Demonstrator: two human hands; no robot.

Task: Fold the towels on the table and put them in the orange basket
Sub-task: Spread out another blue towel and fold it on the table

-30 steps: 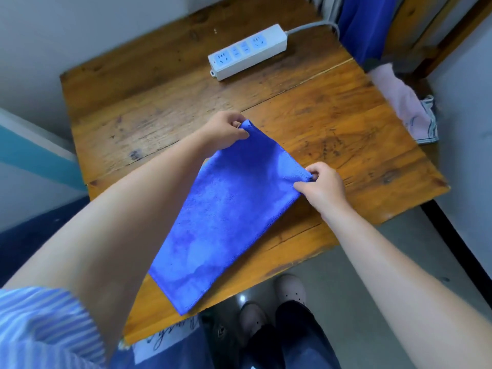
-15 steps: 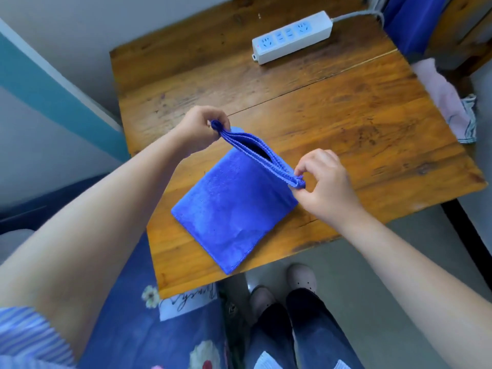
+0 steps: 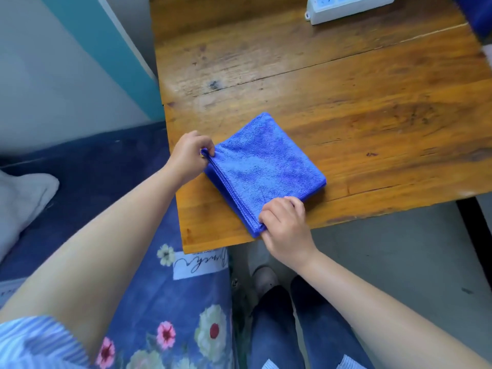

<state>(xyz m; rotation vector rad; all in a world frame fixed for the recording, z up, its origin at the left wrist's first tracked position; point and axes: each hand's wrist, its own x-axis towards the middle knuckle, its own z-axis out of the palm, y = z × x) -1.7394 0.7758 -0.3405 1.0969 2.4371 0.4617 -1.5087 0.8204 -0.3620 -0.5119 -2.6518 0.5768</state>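
Towel [image 3: 263,166], blue, folded into a thick square, flat on wooden table [image 3: 346,102] near the front left corner. Stacked open edges along the side nearest the person, fold on the far side.

Left hand [image 3: 187,158] at the left end of those stacked edges, fingers curled, corner of the towel pinched between thumb and fingertips. Right hand [image 3: 286,227] at the near corner by the table's front edge, fingers bent over the top layer, thumb at the edge, corner gripped as well. Both forearms bare, striped sleeve [image 3: 34,339] at the lower left.

White power strip [image 3: 346,8] at the far edge of the table, partly cut off by the frame, well apart from the towel. Dark seam across the tabletop between strip and towel.

Blue flowered cloth [image 3: 165,328] with a white label below the table on the left, legs in jeans [image 3: 279,334] and shoes [image 3: 263,278] on the grey floor. White pillow [image 3: 21,201] at the left border. Basket not visible here.
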